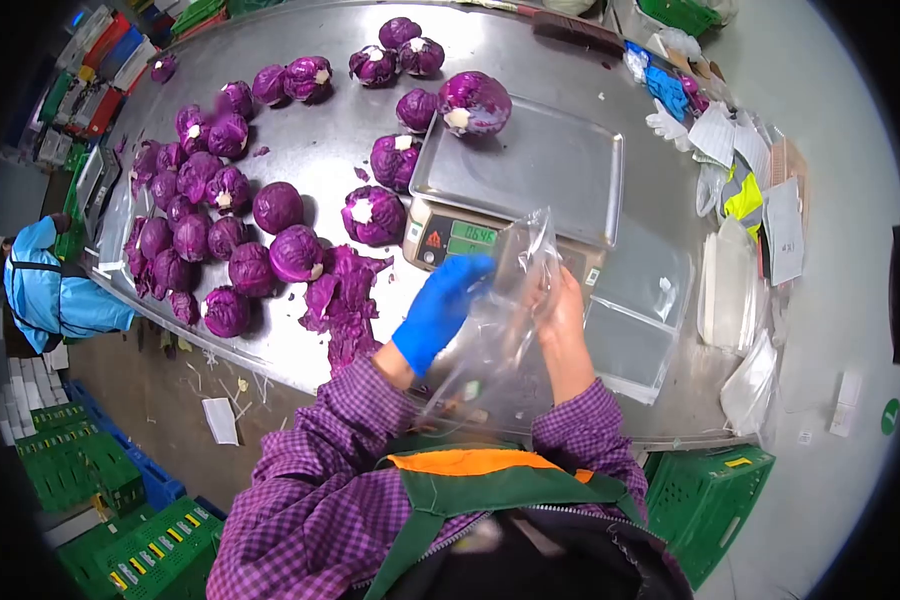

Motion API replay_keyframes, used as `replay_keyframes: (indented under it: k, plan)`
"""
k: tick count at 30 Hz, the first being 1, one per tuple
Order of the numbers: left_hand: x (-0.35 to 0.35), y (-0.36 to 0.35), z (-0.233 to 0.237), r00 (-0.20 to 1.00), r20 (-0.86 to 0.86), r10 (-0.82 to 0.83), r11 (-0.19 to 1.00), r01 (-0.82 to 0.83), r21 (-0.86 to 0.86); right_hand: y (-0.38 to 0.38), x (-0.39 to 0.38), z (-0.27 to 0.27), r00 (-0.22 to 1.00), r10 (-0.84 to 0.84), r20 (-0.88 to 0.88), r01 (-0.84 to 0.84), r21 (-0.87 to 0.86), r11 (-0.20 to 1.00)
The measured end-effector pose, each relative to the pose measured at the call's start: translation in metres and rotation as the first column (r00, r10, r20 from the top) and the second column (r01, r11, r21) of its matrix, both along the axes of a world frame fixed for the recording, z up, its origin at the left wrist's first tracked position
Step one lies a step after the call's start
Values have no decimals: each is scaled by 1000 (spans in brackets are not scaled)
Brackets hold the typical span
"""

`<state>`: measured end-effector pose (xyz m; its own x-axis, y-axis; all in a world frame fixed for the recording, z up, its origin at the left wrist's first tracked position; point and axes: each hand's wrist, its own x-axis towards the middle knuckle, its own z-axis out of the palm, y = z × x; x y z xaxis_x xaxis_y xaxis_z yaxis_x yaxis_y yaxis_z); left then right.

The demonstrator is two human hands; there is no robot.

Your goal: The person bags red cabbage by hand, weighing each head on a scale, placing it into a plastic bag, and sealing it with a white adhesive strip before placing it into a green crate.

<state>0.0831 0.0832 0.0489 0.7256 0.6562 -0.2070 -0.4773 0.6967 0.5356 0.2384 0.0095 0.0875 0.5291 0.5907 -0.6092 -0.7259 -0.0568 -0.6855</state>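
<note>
My left hand [438,308], in a blue glove, is closed on the left side of a clear plastic bag [500,330]. My bare right hand [562,318] grips the bag's right side near its top. The bag hangs between both hands over the table's front edge. Just beyond it is a scale with a green display [472,235] and a metal tray [530,170]. One large red cabbage [474,104] sits at the tray's back left corner. Left of the scale stand more cabbages, the nearest a cabbage with a pale cut stem [373,215].
Many cabbages [192,236] cover the left of the metal table [345,130]. Loose purple leaves [345,300] lie near the front edge. Flat clear bags [635,330] are at right. Green crates [710,505] stand below. A person in blue [55,285] is at far left.
</note>
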Motion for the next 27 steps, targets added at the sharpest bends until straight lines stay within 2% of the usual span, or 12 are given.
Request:
replay_keyframes:
  k: [2,6,9,11,13,15,18,19,20,23,24,27]
  plan:
    - [-6,33,32,968,248,27,963,41,-266,12,20,-14,971,199,-130,-174,178,968]
    - [11,118,60,893,-375,250,909,-83,407,78,41,13,915,195,353,-253,127,959]
    - [58,175,57,664,-217,715,441,-189,877,155,63,13,630,-86,771,-23,130,991]
    - [96,234,27,615,-176,768,377,-212,901,199,79,20,354,-192,916,155,145,977]
    - [117,256,18,634,-127,763,356,-248,901,227,109,-5,419,-76,905,156,11,988]
    - [130,266,34,667,-521,533,625,104,774,242,124,-8,586,63,808,94,-145,985]
    - [146,272,43,817,-535,213,705,251,663,251,151,-33,839,26,543,-16,-23,1000]
    - [157,289,0,783,-530,326,407,390,826,240,144,-22,879,69,472,-73,-10,997]
    - [146,252,61,774,-606,182,776,266,572,237,146,-31,829,59,556,-33,-57,998]
    - [162,282,-40,904,-426,-27,883,221,414,202,126,-23,771,-110,627,37,127,991]
    - [127,222,57,971,-212,-109,968,152,198,183,113,-7,835,-108,539,29,152,988]
    - [117,196,25,996,-52,-69,988,76,135,144,82,-14,935,-237,264,179,224,958]
